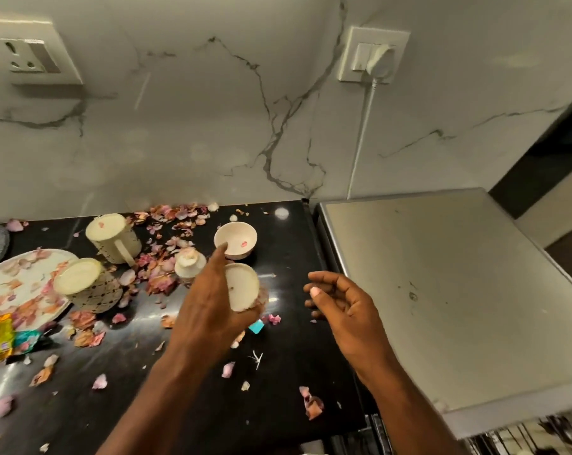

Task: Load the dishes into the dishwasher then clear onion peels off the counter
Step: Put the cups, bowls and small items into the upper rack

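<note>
A small cream bowl (242, 287) was held tilted on its side in the left hand (212, 307), the fingers curled round its outer wall and the open mouth turned toward the right, while the index finger was stretched forward to the rim of a second cream bowl (236, 240), which stood upright on the black worktop (192, 382) with a pink scrap inside it. The right hand (340, 303) was held above the worktop just beside the held bowl, its fingers loosely curled and gripping nothing. Further left, an upturned cream mug (114, 238) with a handle was seen, a small upturned cup (189, 262) near the left hand, a patterned cup (87, 285) lying tilted against a large pale plate (18, 284), and a yellow and teal wrapper (2, 333) whose print could not be read. Pink and brown onion peels (169, 218) were scattered thickly along the marble wall (212, 126) and between the dishes, and more thinly toward the near edge. To the right, the worktop was bounded by a dark edge, beyond which the flat steel top of the dishwasher (442, 290) lay bare; wire racks showed dimly below its front edge. A clearer strip of worktop was left between the right hand and that edge. A white plug (381, 60) was seated in a wall socket with its cable hanging down, and another socket (32, 54) was set at the far left.
</note>
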Demonstrator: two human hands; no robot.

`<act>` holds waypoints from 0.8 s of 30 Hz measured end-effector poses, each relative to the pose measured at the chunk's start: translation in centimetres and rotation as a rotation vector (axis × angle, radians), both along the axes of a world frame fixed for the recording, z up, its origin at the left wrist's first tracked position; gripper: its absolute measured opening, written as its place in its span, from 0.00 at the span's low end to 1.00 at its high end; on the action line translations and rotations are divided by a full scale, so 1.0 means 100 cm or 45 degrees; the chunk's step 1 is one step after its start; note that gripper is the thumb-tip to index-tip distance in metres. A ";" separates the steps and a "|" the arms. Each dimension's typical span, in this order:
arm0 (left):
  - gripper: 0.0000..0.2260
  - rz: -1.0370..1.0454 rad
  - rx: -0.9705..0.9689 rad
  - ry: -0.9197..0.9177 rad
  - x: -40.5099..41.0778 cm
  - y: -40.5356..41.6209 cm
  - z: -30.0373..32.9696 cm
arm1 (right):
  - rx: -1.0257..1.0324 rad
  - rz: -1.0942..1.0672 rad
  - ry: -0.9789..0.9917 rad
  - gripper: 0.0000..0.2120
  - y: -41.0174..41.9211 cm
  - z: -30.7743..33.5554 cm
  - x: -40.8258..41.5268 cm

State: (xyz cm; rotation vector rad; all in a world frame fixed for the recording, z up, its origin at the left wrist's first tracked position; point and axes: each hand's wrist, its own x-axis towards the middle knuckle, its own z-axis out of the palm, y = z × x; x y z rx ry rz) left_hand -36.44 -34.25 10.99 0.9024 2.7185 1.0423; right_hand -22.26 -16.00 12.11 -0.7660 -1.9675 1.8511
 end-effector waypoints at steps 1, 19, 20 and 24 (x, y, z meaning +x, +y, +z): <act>0.55 -0.072 0.004 0.000 0.009 0.013 -0.001 | 0.001 0.020 -0.016 0.12 0.001 0.000 0.006; 0.58 -1.368 -0.099 0.103 0.154 0.174 -0.017 | 0.138 -0.529 -0.503 0.31 0.046 -0.021 0.166; 0.56 -1.418 -0.085 0.060 0.161 0.180 -0.018 | 0.121 -0.582 -0.513 0.30 0.047 -0.024 0.177; 0.52 -1.545 -0.079 -0.008 0.182 0.196 -0.027 | 0.007 -0.790 -0.449 0.28 0.055 -0.036 0.224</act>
